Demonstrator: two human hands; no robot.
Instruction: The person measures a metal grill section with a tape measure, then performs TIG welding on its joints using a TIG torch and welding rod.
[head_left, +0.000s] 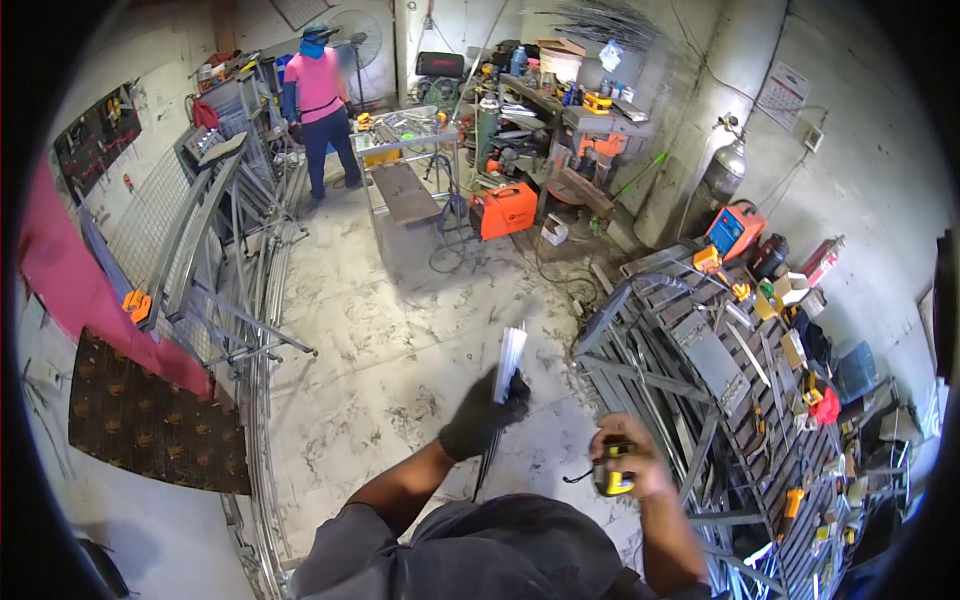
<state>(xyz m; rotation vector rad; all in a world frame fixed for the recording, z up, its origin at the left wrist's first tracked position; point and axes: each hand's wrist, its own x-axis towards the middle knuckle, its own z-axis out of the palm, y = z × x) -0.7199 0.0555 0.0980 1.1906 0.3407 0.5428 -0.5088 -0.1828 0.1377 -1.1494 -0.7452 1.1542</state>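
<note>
My left hand (484, 416), in a dark glove, is closed around a bundle of slim silvery metal bars (509, 358). The bars stand nearly upright, their tops above the glove and thinner lengths showing below it. In my bare right hand (640, 455) is a yellow and black tape measure (614, 470), with a dark strap hanging off its left side. The two hands are apart, in front of my chest and above the pale floor. Slight blur hides the exact finger positions on the tape measure.
A slatted metal bench (745, 370) with tools stands at right, bearing an orange welding machine (737, 232). Another orange machine (504, 211) sits on the floor ahead. Metal frames (205, 230) lean at left. A person in a pink shirt (317, 80) stands beside a cluttered cart (405, 140).
</note>
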